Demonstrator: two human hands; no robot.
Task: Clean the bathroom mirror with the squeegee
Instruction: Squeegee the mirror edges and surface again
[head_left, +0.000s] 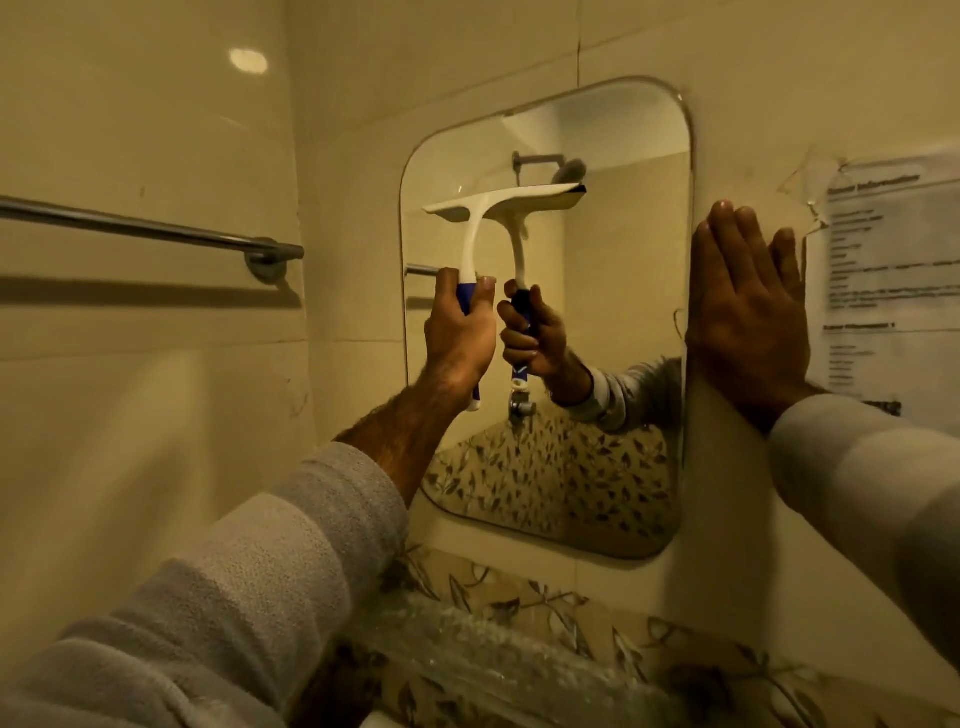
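Squeegee (498, 200) blade on upper mirror (613, 322), left hand (460, 332) grip wrapped round handle; right hand (748, 317) flat beside mirror. Lower glass likely pending.

I see a white squeegee (470, 218) with a blue grip, handle down and blade edge against the upper glass of a rounded rectangular mirror (613, 291) fixed to the tiled bathroom wall.

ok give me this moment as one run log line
left hand grips squeegee | blade on upper mirror | right hand flat on wall beside mirror
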